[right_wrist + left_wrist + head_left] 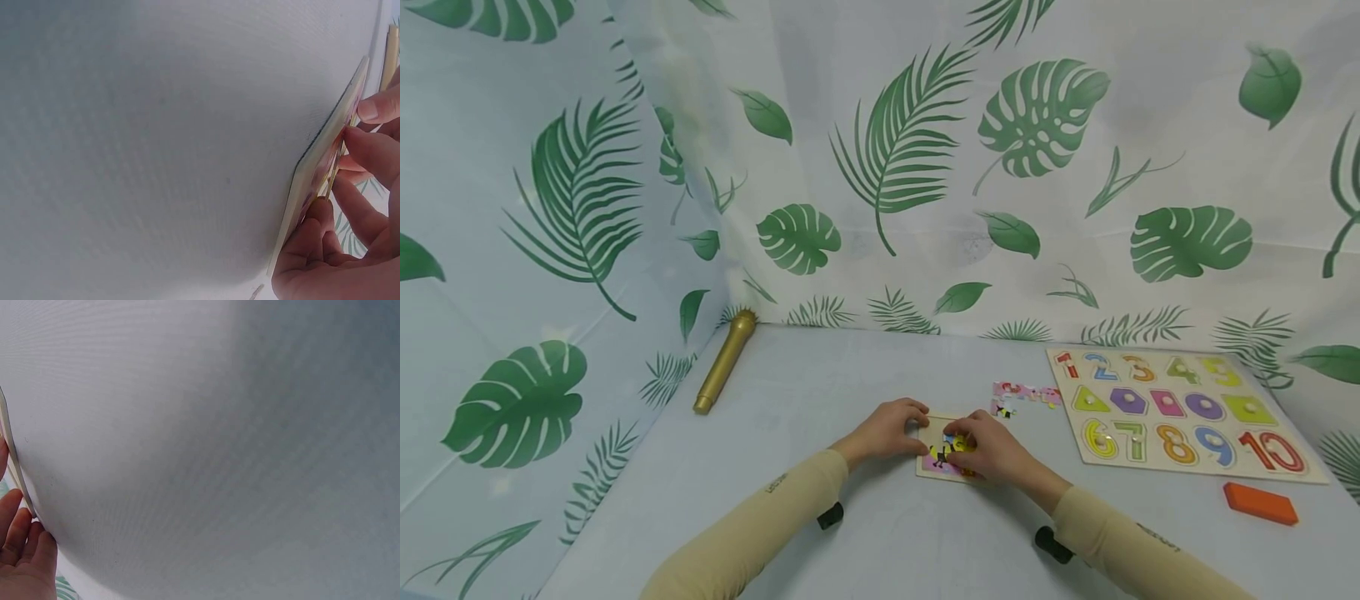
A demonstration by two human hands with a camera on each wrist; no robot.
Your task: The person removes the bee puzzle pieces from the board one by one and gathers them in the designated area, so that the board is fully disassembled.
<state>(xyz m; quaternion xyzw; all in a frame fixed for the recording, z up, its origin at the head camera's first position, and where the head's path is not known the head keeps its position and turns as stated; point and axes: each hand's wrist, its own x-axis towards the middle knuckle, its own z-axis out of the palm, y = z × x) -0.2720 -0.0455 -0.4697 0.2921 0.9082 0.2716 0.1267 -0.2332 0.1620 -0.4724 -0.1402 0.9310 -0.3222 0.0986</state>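
A small wooden jigsaw board (930, 432) lies on the table in front of me, partly filled with colourful pieces. My left hand (887, 430) holds its left side, the thumb near the front and the fingers toward the far corner. Over the board's right half, my right hand (994, 450) pinches a thin jigsaw piece (329, 186) between thumb and forefinger. Its other fingers lie along the board's edge in the right wrist view. The right hand hides part of the picture. In the left wrist view, only the board's pale edge (17, 475) shows beside the left fingers.
Several loose jigsaw pieces (1030, 393) lie just beyond the right hand. Farther right is a wooden board of numbers and shapes (1138, 425), with an orange block (1260, 503) in front of it. A gold microphone-shaped tube (724, 367) lies at the back left, near the leaf-print curtain (820, 183).
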